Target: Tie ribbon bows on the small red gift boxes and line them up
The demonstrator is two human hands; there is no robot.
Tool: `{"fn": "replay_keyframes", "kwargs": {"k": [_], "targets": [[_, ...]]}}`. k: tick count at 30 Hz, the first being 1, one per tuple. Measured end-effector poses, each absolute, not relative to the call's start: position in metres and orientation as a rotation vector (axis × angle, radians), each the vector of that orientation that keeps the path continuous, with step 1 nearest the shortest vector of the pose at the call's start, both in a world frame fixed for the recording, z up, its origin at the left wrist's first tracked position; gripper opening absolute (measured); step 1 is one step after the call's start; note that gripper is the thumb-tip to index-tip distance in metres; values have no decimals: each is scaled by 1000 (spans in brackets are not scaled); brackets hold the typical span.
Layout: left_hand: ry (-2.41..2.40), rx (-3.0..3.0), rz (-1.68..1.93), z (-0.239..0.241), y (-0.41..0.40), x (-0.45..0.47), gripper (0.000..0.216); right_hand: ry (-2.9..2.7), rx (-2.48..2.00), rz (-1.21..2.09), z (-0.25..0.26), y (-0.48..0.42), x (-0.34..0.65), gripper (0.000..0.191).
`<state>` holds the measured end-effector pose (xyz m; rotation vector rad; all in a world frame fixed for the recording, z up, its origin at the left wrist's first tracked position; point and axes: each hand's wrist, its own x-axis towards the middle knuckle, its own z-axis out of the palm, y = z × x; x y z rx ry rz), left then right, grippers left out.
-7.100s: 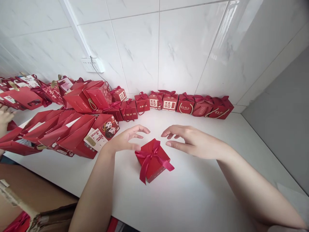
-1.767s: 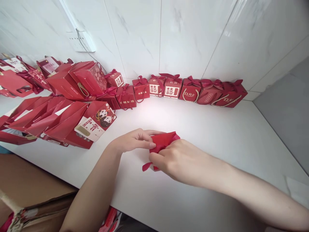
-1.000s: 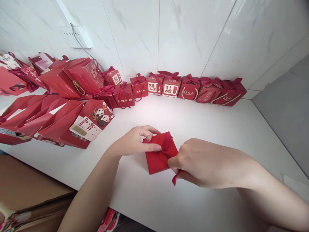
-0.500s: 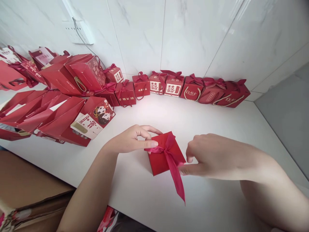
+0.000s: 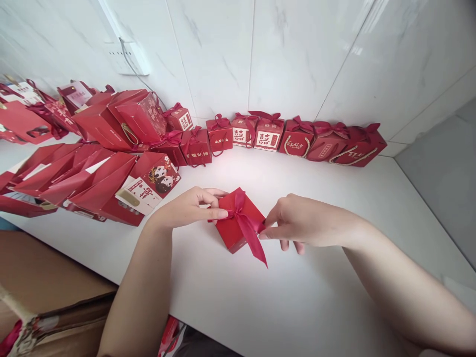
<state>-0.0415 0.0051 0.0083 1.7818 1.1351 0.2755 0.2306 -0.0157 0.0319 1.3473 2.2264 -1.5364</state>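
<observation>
- And here in the middle of it all is the red gift box (image 5: 226, 233), out on the open front of the table between the two hands, one corner turned toward the wearer; whether its base sits fully flat is hard to tell
- The left hand (image 5: 201, 207) has it, thumb pressed on the lid near the bow, the other fingers curled round the far-left side
- Over on the other side, the right hand (image 5: 292, 223) works narrow, thumb and forefinger pinching a loop of the magenta ribbon (image 5: 253, 242) by the right-hand corner, remaining fingers loose beneath
- Looks like thin card, so likely light, stiff along the folded edges yet easy to dent mid-panel; a hold low on two opposite sides should be kindest
- That ribbon has a satin sheen, probably soft and slippery, best nipped close to the knot, with one long tail trailing over the near edge
- Beneath it all, a smooth white table, and at the back a row of small favour boxes (image 5: 268, 139) lined up near the wall
- Larger red gift bags (image 5: 102, 198) crowd the left side, a cardboard carton (image 5: 52, 277) below the front edge
- Behind, pale marbled wall tiles (image 5: 297, 59), a white socket panel (image 5: 130, 60) with a grey cable, and a plain grey panel (image 5: 439, 163) closing off the right
</observation>
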Motion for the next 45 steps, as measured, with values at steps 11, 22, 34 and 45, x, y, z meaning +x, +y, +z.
{"fn": "replay_keyframes", "kwargs": {"k": [11, 22, 34, 45], "targets": [[1066, 1803, 211, 15, 5, -44, 45, 2315, 1222, -1549, 28, 0, 238, 25], [1080, 1833, 222, 11, 7, -42, 39, 2335, 1166, -1522, 31, 5, 248, 28], [1222, 1876, 379, 4, -3, -21, 48, 2346, 863, -1608, 43, -6, 245, 21], [1140, 2016, 223, 17, -12, -19, 38, 2354, 1271, -1526, 39, 3, 254, 32]]}}
